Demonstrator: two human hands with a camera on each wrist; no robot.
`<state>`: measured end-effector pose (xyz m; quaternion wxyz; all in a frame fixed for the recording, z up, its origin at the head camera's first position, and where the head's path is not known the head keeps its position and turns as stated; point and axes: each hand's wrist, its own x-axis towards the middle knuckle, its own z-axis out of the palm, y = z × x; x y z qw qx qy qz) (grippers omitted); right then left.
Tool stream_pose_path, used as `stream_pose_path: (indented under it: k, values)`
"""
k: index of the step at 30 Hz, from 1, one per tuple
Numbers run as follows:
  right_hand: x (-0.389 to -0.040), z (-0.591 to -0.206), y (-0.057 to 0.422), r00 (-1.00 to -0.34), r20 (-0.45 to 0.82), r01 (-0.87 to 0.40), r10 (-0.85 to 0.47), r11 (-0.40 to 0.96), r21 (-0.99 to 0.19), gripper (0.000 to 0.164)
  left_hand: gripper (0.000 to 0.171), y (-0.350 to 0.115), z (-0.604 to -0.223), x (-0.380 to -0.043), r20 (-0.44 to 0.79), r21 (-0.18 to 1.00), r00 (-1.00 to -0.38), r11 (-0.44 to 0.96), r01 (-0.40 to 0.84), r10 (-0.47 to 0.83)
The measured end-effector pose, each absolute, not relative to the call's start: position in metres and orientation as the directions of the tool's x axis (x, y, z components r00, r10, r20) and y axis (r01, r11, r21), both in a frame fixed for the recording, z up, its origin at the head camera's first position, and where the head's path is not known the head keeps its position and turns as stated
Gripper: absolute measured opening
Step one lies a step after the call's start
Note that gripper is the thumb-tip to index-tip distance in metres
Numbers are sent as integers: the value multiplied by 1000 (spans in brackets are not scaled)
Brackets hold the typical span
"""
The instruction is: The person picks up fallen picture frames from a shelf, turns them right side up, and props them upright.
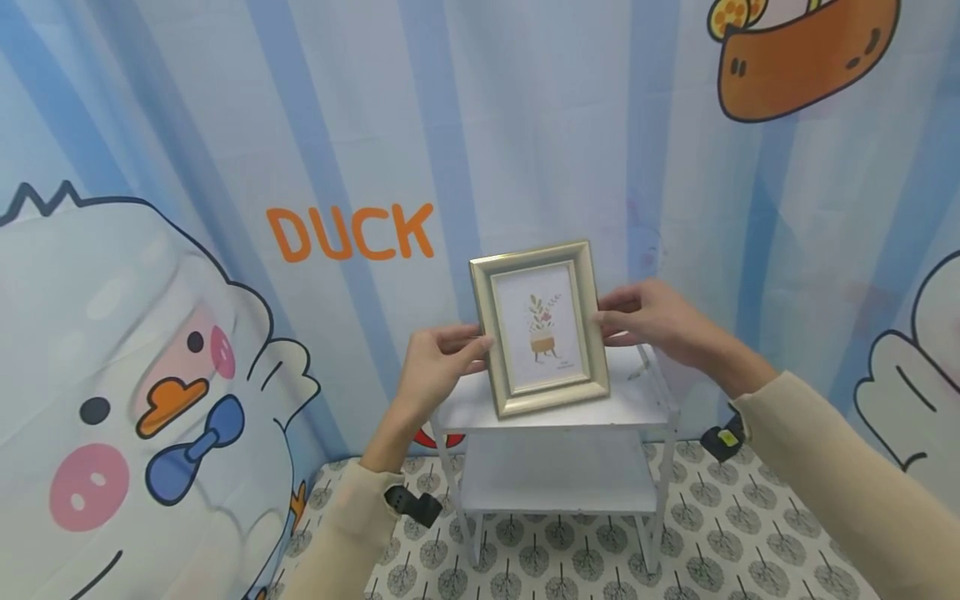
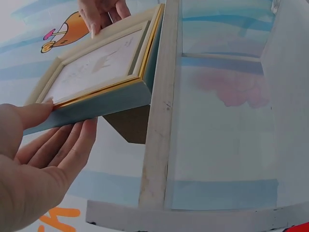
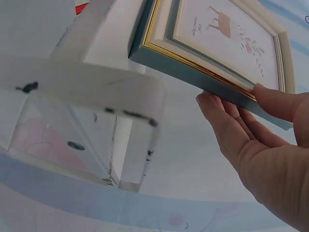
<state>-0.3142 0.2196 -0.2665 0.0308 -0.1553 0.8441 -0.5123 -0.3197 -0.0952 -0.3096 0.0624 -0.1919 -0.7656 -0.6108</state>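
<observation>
A cream-gold picture frame [image 1: 491, 350] is held between both hands at the white side table [image 1: 637, 400], tilted slightly. Behind its glass, a print [image 1: 542, 333] shows a potted plant on legs. At the frame's left edge, my left hand [image 1: 438, 367] pinches it, thumb on the front and fingers behind. My right hand [image 1: 656, 321] grips the opposite edge the same way, a little higher. In the left wrist view, a dark brown stand [image 2: 130, 124] juts from the back of the frame. The frame's lower edge overlaps the tabletop in the head view.
The side table has a lower shelf [image 1: 558, 475] and stands on a floor with a tree pattern [image 1: 720, 542]. Directly behind hangs a blue and white striped curtain [image 1: 360, 125] with cartoon ducks. Dark chips mark the table's edge [image 3: 130, 113].
</observation>
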Motion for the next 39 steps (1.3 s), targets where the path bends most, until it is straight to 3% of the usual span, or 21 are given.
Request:
stream_pose_path:
  k: [16, 39]
  values:
    - [-298, -277, 216, -963, 142, -227, -230, 404, -886, 48, 35, -95, -311, -335, 304, 930, -933, 152, 334, 191]
    - [-297, -281, 215, -966, 161, -232, -201, 408, -883, 49, 33, -96, -310, -334, 326, 913, -922, 184, 364, 209]
